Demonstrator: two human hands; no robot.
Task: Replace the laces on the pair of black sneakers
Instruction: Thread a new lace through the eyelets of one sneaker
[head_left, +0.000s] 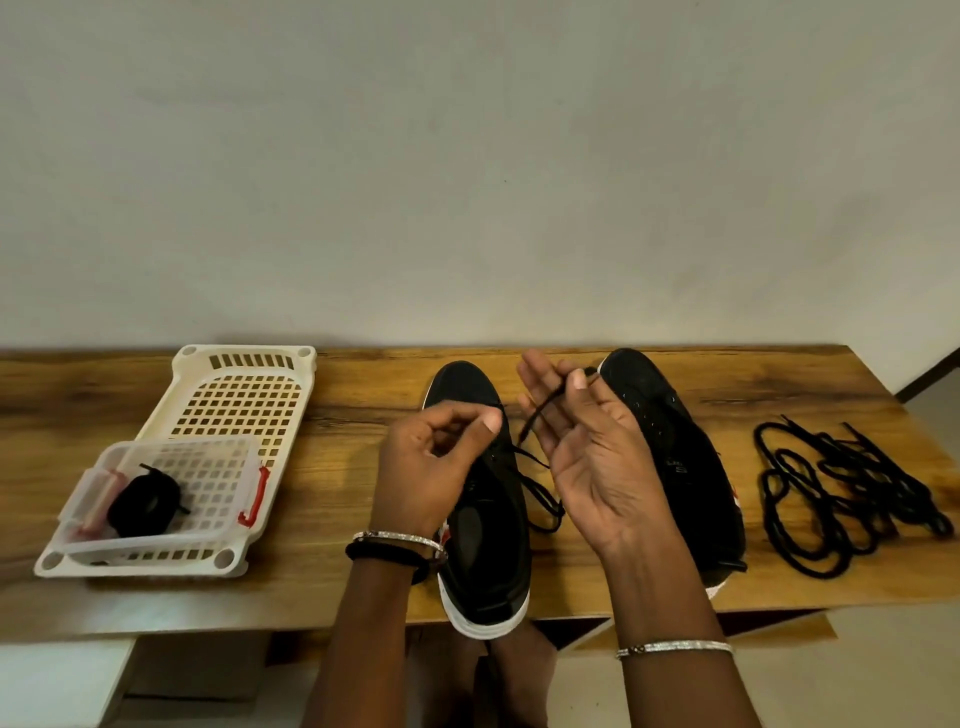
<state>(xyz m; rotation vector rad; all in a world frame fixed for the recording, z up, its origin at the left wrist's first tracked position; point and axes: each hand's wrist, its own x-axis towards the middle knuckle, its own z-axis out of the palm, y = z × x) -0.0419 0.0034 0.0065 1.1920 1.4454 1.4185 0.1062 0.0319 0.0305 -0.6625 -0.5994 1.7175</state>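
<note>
Two black sneakers with white soles stand side by side on the wooden table, toes pointing away from me. My left hand (434, 467) hovers over the left sneaker (485, 551), its fingers curled and pinching at the eyelet area. My right hand (587, 452) is raised palm up between the shoes and pinches one end of a black lace (540, 410) between thumb and fingers. That lace runs down into the left sneaker and loops beside it. The right sneaker (670, 431) shows bare eyelets and is partly hidden by my right hand.
A loose heap of black laces (847, 488) lies at the right end of the table (343, 587). At the left is a white perforated tray (244, 395) holding a small clear box (171, 499) with a rolled black lace inside. The table's front edge is near me.
</note>
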